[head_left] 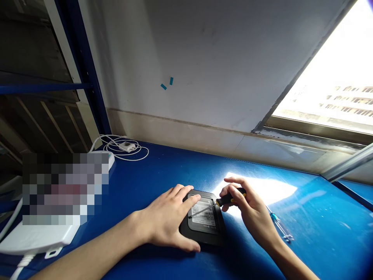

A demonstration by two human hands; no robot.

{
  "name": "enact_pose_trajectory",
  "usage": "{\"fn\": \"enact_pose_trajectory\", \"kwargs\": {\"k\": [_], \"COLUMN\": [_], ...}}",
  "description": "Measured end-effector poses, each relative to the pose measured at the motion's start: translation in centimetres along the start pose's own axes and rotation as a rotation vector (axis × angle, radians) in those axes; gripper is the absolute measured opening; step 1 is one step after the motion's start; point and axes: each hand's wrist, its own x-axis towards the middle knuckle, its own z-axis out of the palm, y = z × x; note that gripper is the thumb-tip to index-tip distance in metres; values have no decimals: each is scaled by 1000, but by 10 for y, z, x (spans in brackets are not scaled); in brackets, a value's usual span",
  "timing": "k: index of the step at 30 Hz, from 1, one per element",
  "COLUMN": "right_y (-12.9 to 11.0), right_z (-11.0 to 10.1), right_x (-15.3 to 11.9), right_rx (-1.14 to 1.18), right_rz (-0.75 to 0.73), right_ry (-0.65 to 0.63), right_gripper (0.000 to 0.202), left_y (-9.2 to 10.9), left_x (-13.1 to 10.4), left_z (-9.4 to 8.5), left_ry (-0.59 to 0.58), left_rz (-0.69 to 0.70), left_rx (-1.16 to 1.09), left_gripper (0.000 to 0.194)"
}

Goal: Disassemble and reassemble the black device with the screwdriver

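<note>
A black square device point(204, 233) with a white printed label lies on the blue tabletop. My left hand point(170, 217) rests on its left side, fingers spread, with the index finger over the label's upper edge and the thumb by the near edge. My right hand point(247, 204) is closed around the black and yellow handle of a screwdriver point(205, 210). The slanted shaft reaches left across the label, its tip at the label's left edge near my left hand.
A second screwdriver point(281, 227) with a clear blue handle lies right of my right hand. At the left stands a white power strip point(43, 235), partly blurred out, with a coiled white cable point(141, 155) behind it. A wall and window rise behind.
</note>
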Motion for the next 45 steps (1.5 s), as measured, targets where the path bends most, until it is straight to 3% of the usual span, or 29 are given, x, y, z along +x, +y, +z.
{"fn": "enact_pose_trajectory", "kwargs": {"k": [45], "right_y": [3], "right_z": [-2], "right_x": [-1], "right_rx": [-4], "right_rz": [23], "right_ry": [2], "right_gripper": [41], "left_y": [4], "left_x": [0], "left_z": [-4], "left_ry": [-36], "left_rz": [-9], "left_rx": [62], "left_gripper": [108]}}
